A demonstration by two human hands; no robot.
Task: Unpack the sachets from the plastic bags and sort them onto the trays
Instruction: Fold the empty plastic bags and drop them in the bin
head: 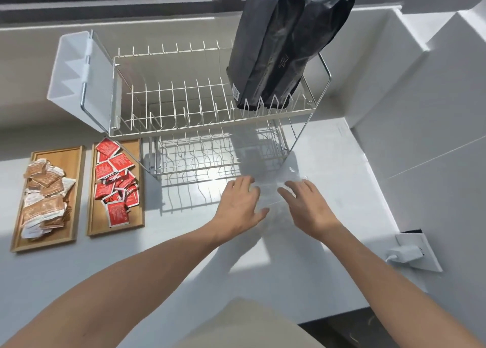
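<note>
Left hand (pixel 240 203) and right hand (pixel 306 205): flat, fingers spread and straight, pressing on clear plastic bag (pixel 271 190) on white counter (pixel 328 179); nothing gripped. To the left: two wooden trays side by side, brown sachets (pixel 44 192) heaped on left tray (pixel 76 192), red sachets (pixel 115 182) on right tray (pixel 140 211). Beyond: wire dish rack (pixel 184 103) with black bag (pixel 284 42) upright on upper tier.

Black bag (pixel 284 45) cropped by the frame's top edge; sachet print too small to read; clear plastic bag (pixel 271 190) outline indistinct.
</note>
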